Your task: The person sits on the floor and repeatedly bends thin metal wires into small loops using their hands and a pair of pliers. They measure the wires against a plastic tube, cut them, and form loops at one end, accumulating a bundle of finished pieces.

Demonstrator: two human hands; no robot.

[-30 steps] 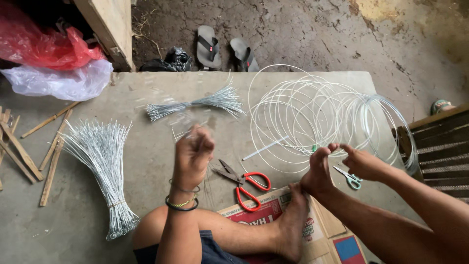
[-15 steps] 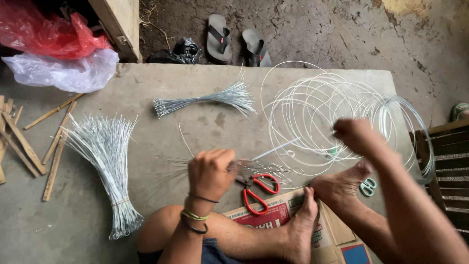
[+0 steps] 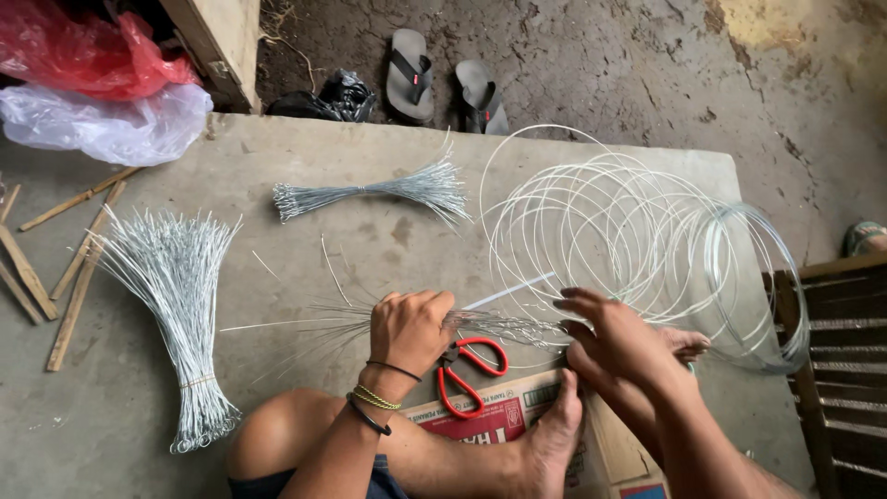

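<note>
Fingers (image 3: pixel 420 310) now gripping wire bundle (image 3: pixel 499 323).

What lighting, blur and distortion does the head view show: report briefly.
Head view: soft, even daylight, only faint shadows; no glare on the wire coil; both the left hand and right hand look sharp; wide-angle bending curves the concrete slab edges.

Right hand (image 3: pixel 617 344) has dropped, seemingly touching the wire bunch (image 3: pixel 480 323).
</note>
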